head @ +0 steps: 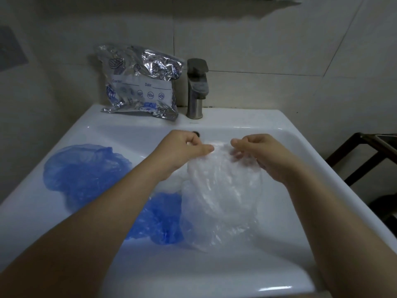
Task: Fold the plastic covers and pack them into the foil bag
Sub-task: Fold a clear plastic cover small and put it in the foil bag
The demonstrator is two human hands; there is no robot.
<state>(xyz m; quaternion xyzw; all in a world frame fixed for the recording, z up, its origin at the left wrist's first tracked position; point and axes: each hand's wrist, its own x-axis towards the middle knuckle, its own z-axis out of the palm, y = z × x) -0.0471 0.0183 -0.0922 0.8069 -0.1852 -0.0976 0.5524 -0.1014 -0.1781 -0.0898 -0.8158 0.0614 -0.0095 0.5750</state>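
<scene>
A clear plastic cover point(221, 196) hangs over the white sink basin, held up by its top edge. My left hand point(182, 147) pinches that edge on the left, and my right hand point(260, 153) pinches it on the right. A blue plastic cover point(86, 171) lies spread on the sink's left rim. A second blue cover point(163, 218) lies crumpled in the basin, partly under my left forearm and the clear cover. The silver foil bag point(139, 87) with blue printed drawings stands at the back left, leaning on the tiled wall.
A steel tap point(196, 89) stands at the back of the white sink point(247, 119), right of the foil bag. The drain hole is partly hidden behind my left hand. A dark metal rack point(369, 155) stands to the right of the sink.
</scene>
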